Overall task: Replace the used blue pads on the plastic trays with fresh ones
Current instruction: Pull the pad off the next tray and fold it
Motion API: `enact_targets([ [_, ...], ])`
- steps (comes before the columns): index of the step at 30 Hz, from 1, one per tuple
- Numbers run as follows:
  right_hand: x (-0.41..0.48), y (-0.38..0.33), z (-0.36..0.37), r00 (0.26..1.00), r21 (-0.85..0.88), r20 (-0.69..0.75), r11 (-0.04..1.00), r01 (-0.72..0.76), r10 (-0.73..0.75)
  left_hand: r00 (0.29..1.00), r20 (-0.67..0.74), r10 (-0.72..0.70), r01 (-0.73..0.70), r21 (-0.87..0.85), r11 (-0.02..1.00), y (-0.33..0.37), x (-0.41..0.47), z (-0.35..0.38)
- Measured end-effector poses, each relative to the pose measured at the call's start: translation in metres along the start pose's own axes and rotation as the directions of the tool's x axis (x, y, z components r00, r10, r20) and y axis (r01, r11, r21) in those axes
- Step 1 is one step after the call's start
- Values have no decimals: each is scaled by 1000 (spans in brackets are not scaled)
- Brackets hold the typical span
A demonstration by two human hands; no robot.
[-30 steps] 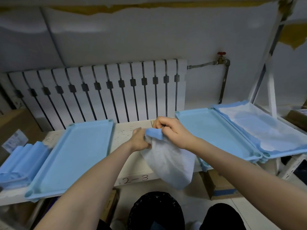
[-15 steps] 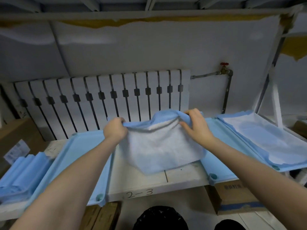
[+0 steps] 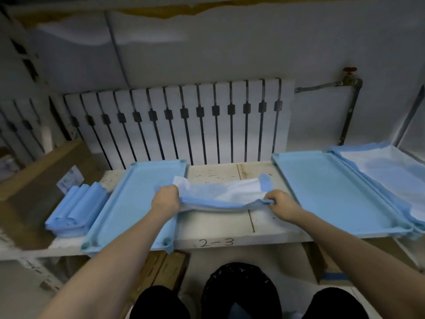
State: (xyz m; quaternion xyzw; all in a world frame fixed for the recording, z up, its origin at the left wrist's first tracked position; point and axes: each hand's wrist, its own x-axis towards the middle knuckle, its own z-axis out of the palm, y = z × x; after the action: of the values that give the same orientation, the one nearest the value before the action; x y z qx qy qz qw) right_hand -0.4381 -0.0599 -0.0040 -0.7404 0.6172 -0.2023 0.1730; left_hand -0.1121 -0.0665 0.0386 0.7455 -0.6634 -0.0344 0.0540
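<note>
A blue-and-white pad is stretched low over the bench between my two hands. My left hand grips its left end above the right rim of the left blue tray. My right hand pinches its right end, just left of the bare right tray. At the far right, a tray holding a white-faced pad overlaps the bare tray's edge. A stack of folded blue pads lies left of the left tray.
The white bench, marked 2-3, runs along a radiator. A black-lined bin stands on the floor between my knees. Cardboard boxes sit at the left and under the bench. A pipe with a red valve is at the right.
The pad went from bunched in both hands to spread wide and lowered toward the bench. My hands moved apart and down, and the camera view tilted down.
</note>
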Motion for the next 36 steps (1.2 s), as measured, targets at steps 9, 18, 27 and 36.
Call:
enact_targets([
  [9,-12,-18,27,871,-473,453,879,54,190,907,418,44,-134,187,973,1,-31,18],
  [18,-26,-64,73,859,-371,472,839,397,-198,965,260,36,-94,217,972,-3,-38,30],
  [27,-23,-77,89,899,-272,360,894,357,-250,972,235,7,-56,203,977,-7,-38,19],
  [36,-6,-71,78,926,142,353,986,90,-135,890,417,185,-209,13,978,0,-38,29],
])
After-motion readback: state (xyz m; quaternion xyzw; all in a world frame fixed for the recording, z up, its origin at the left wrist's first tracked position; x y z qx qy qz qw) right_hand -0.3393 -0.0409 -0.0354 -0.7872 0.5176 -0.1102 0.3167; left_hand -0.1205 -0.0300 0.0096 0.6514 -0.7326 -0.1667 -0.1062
